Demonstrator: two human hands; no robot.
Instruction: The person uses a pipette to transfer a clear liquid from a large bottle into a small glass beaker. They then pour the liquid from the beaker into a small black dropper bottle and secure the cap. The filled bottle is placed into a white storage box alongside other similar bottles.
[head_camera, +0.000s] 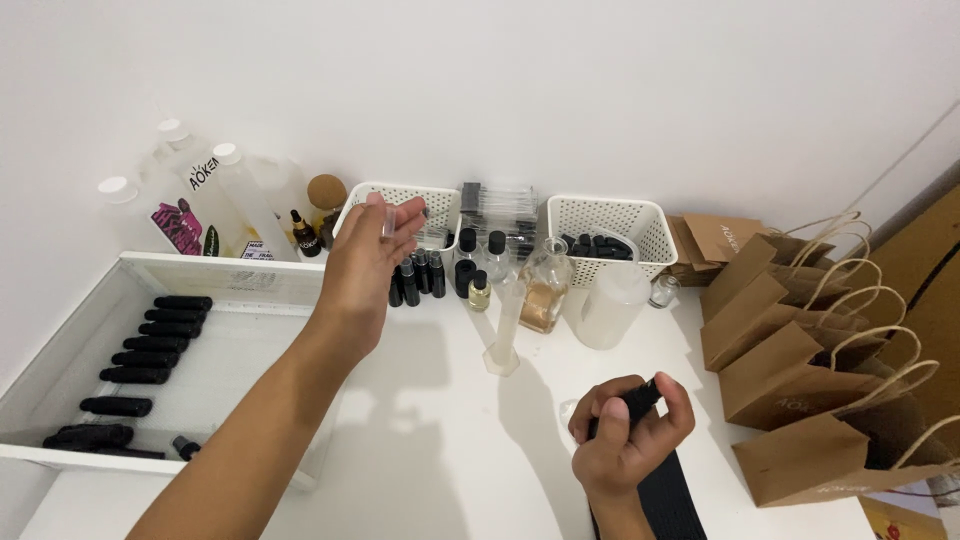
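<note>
Leftmost, a white tray (60, 350) holds black capped vials (150, 345) laid side by side in a column, likely so they cannot roll. Next, the left hand (365, 270) is raised above the tabletop (450, 460), its fingers pinching a small clear vial (389, 222) upright near eye level, as if for inspection. Behind it stand small black-capped bottles (420, 275) and a white basket (400, 200); a clear measuring cylinder (505, 330) and a glass flask (545, 290) stand centrally. Lower, the right hand (630, 435) is curled around a black strip-like piece (640, 400). Brown paper bags (790, 380) crowd the right edge.
</note>
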